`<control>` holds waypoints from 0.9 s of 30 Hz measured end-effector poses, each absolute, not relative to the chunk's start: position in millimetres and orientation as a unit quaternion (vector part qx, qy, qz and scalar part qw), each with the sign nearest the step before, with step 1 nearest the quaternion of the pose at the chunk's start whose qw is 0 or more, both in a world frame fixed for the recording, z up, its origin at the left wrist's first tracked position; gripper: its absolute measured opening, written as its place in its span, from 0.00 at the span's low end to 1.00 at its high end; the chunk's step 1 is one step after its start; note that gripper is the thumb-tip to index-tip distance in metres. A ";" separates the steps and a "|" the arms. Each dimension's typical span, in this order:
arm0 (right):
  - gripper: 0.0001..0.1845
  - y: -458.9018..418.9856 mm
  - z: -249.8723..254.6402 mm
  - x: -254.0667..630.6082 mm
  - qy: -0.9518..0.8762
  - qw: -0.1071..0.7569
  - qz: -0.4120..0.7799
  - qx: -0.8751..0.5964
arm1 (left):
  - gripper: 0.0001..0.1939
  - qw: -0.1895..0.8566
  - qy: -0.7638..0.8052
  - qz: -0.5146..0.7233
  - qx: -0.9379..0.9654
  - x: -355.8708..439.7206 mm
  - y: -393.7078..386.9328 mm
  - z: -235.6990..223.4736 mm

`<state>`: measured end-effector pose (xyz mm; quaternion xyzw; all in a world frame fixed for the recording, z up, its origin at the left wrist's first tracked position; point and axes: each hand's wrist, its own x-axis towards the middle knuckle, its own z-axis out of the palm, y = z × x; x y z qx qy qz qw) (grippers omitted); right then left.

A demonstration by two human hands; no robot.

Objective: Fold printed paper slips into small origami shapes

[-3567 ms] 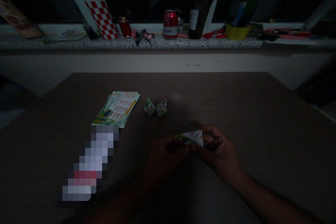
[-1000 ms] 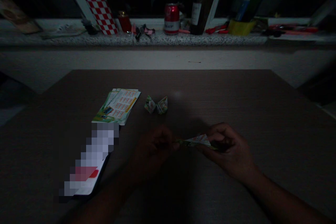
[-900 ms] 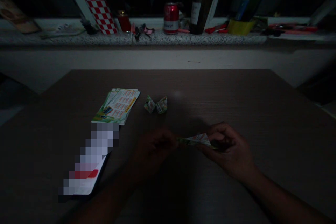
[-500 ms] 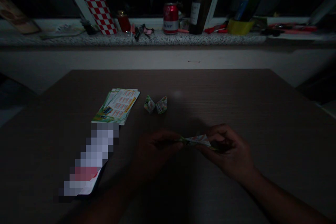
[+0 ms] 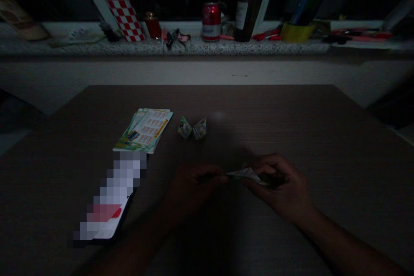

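A small folded piece of printed paper (image 5: 245, 174) is held above the table between both hands. My left hand (image 5: 194, 187) pinches its left tip between thumb and fingers. At its right end, my right hand (image 5: 284, 185) grips the paper with the thumb below and fingertips behind. Beyond the hands lie two small pointed folded paper pieces (image 5: 199, 129), side by side and close together. Left of them is a stack of printed calendar sheets (image 5: 150, 127), green-edged with red number blocks. Dim light hides the finer folds.
A phone-like device (image 5: 110, 226) with a bright, pixelated screen lies on the brown table (image 5: 274, 108), near my left forearm. Along the granite windowsill (image 5: 194, 47) stand a red-and-silver can (image 5: 211, 21), a dark bottle (image 5: 247, 15), a red-checked bottle (image 5: 127, 17) and assorted small items.
The folded paper tilts slightly and shows less of its printed upper face. My left fingers have shifted a little along its tip; both hands keep hold.
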<state>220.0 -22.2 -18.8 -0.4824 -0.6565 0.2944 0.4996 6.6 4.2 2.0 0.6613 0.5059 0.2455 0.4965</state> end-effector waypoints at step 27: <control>0.23 -20.0 -19.9 209.7 -0.387 0.544 0.651 -0.361 | 0.23 0.476 0.379 0.252 0.753 18.4 -13.1 6.5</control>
